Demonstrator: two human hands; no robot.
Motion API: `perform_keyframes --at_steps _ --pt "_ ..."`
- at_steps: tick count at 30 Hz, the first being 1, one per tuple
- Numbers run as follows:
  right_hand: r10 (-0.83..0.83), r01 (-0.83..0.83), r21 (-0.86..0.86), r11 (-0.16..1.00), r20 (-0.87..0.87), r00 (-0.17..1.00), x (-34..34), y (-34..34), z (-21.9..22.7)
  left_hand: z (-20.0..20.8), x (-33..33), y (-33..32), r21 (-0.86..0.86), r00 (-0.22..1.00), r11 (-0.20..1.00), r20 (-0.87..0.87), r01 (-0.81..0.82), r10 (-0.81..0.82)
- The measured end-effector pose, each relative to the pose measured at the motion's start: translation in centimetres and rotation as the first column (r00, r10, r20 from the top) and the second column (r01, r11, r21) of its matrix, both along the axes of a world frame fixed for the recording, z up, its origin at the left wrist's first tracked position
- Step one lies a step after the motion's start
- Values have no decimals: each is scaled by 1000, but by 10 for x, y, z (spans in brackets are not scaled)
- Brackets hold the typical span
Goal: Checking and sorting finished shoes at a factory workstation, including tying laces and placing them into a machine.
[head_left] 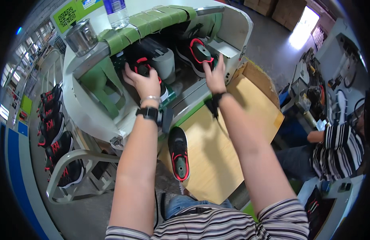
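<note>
Striped shirt cloth fills the bottom of my feed, short of a white machine with a green-wrapped rim. Nearer than the machine I see a wooden counter, and on it a loose shoe: black upper, red-edged collar, grey-green form filling the opening, toe pointing at the machine. Two similar shoes sit inside the machine's cavity. At its left, the left shoe shows red trim and a strip of white sole, much of it hidden from me by fingers. At its right, the right shoe shows more black upper, a bright red collar around its form, and a pale sole.

Both forearms run forward from the shirt to the machine, the left nearly straight, the right slanting inward. Of the hands, the left hand has its back to me, thumb and fingers either side of the left shoe; I cannot tell whether they squeeze it. The right hand is spread, thumb and forefinger apart, at the collar end of the right shoe; contact is unclear to me. A dark watch circles the left wrist, just outside the machine's cavity.
</note>
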State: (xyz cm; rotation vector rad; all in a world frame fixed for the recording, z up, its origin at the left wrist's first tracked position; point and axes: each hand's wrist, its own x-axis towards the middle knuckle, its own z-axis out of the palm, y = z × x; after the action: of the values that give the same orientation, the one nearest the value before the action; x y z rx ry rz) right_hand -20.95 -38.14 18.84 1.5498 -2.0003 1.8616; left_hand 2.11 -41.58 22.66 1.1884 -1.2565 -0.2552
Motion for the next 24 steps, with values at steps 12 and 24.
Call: perform_keyframes --at_steps 12,24 --pt "435 28 987 158 -95 895 54 482 -169 -196 46 291 592 790 658 57 466 -611" --pt "110 15 832 554 -91 990 47 424 -169 -212 41 290 534 812 681 -20 501 -583"
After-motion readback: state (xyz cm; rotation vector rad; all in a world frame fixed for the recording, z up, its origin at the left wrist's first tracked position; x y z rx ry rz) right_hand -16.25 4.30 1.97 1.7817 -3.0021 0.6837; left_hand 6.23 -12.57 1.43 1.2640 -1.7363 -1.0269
